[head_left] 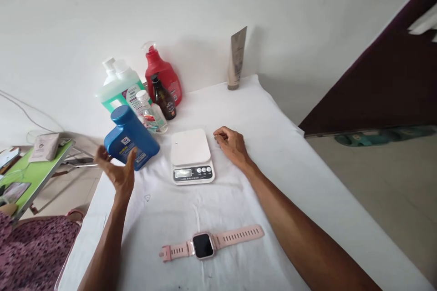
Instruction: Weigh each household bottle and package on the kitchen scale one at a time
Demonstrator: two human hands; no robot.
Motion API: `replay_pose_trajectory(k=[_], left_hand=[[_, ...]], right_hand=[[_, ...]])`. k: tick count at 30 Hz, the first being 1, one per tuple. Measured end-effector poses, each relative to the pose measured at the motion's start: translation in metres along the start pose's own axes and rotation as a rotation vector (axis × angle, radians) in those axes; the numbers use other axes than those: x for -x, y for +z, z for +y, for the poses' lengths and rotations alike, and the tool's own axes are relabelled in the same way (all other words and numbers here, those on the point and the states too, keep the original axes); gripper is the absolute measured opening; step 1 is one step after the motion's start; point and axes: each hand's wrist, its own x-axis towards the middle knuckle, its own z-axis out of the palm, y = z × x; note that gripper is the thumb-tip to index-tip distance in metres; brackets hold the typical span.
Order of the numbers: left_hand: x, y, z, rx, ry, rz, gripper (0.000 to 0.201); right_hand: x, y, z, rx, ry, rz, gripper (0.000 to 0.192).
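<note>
Find the blue plastic bottle with a rounded blue cap (129, 132) at the left side of the white-cloth-covered counter (273, 145), just beyond the left hand (119, 173). Read that grip as wide: thumb spread in front of the label, fingers blurred at the bottle's left edge. Impossible to tell touch from a slight gap there. For a sure hold, bring thumb and fingers in evenly around the middle of the body rather than the capped neck, and press lightly first to keep from tipping it.

Note the right hand (232, 143) loosely curled beside the right edge of the flat white digital scale (190, 148); impossible to tell anything small pinched in that grip. Best kept clear of the weighing plate.

Mind the cluster behind the blue bottle: closest, a clear bottle with a white cap (156, 117), probably easy to knock; then a dark brown pump bottle (165, 100), a large red plastic bottle (162, 72) and large containers of green liquid (116, 91). Avoid swinging backward into them. Watch the forearms around the pink-strapped square watch (203, 245), flat near the front. Disregard the upright greyish-beige tube (236, 61), well apart near the wall.
</note>
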Motion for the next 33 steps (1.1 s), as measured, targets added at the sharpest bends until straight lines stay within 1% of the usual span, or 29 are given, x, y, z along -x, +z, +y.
replay_pose_trajectory(k=[2, 3, 4, 5, 6, 7, 8, 9, 10, 12, 14, 15, 17, 19, 20, 22, 23, 24, 25, 27, 29, 30, 32, 33], left_hand=[[0.001, 0.0, 0.025, -0.093, 0.225, 0.102, 0.089], [0.0, 0.004, 0.041, -0.108, 0.324, 0.102, 0.084], [-0.001, 0.012, 0.059, -0.093, 0.421, 0.072, 0.078], [-0.003, 0.025, 0.077, -0.048, 0.525, 0.034, 0.076], [-0.004, 0.042, 0.096, -0.008, 0.591, -0.054, 0.072], [-0.006, 0.064, 0.114, 0.035, 0.653, -0.154, 0.066], [-0.007, 0.09, 0.13, 0.084, 0.673, -0.258, 0.061], [-0.007, 0.12, 0.145, 0.129, 0.656, -0.374, 0.057], [-0.007, 0.153, 0.157, 0.179, 0.613, -0.466, 0.057], [-0.006, 0.222, 0.178, 0.272, 0.503, -0.6, 0.064], [-0.005, 0.29, 0.197, 0.307, 0.35, -0.725, 0.073], [-0.005, 0.32, 0.206, 0.311, 0.282, -0.755, 0.078], [-0.008, 0.372, 0.225, 0.319, 0.162, -0.747, 0.083], [-0.013, 0.409, 0.242, 0.342, 0.058, -0.693, 0.078], [-0.016, 0.423, 0.248, 0.363, 0.011, -0.679, 0.068], [-0.021, 0.442, 0.256, 0.401, -0.091, -0.693, 0.04], [-0.022, 0.448, 0.258, 0.411, -0.137, -0.703, 0.025], [-0.022, 0.452, 0.258, 0.412, -0.177, -0.702, 0.017], [-0.021, 0.454, 0.256, 0.411, -0.206, -0.684, 0.017], [-0.017, 0.453, 0.252, 0.427, -0.227, -0.609, 0.023], [-0.015, 0.444, 0.246, 0.487, -0.239, -0.541, 0.024], [-0.015, 0.437, 0.244, 0.537, -0.242, -0.529, 0.023], [-0.02, 0.415, 0.239, 0.658, -0.242, -0.552, 0.022], [-0.023, 0.401, 0.237, 0.717, -0.242, -0.576, 0.02]], right_hand=[[-0.002, 0.0, 0.003, 0.009, -0.03, 0.006, 0.015], [-0.002, 0.001, 0.004, 0.014, -0.039, 0.008, 0.016], [-0.003, 0.001, 0.006, 0.018, -0.043, 0.01, 0.017], [-0.004, 0.002, 0.007, 0.019, -0.044, 0.014, 0.017], [-0.005, 0.002, 0.008, 0.017, -0.043, 0.019, 0.017], [-0.006, 0.003, 0.009, 0.014, -0.044, 0.025, 0.017], [-0.007, 0.004, 0.01, 0.01, -0.047, 0.034, 0.017], [-0.007, 0.004, 0.01, 0.007, -0.053, 0.041, 0.017], [-0.008, 0.005, 0.011, 0.005, -0.059, 0.048, 0.017], [-0.008, 0.006, 0.012, 0.004, -0.076, 0.06, 0.019], [-0.009, 0.007, 0.012, 0.009, -0.094, 0.069, 0.019], [-0.009, 0.007, 0.013, 0.014, -0.103, 0.073, 0.019], [-0.008, 0.008, 0.014, 0.027, -0.12, 0.08, 0.018], [-0.008, 0.009, 0.016, 0.041, -0.131, 0.083, 0.018], [-0.008, 0.01, 0.017, 0.048, -0.134, 0.083, 0.018], [-0.008, 0.012, 0.018, 0.058, -0.135, 0.082, 0.018], [-0.008, 0.012, 0.019, 0.061, -0.135, 0.08, 0.018], [-0.008, 0.013, 0.019, 0.064, -0.133, 0.079, 0.018], [-0.009, 0.013, 0.019, 0.065, -0.131, 0.077, 0.018], [-0.009, 0.012, 0.019, 0.067, -0.126, 0.072, 0.018], [-0.009, 0.01, 0.017, 0.069, -0.119, 0.066, 0.019], [-0.009, 0.01, 0.016, 0.07, -0.114, 0.063, 0.019], [-0.009, 0.008, 0.014, 0.071, -0.1, 0.062, 0.019], [-0.009, 0.008, 0.012, 0.071, -0.092, 0.063, 0.02]])
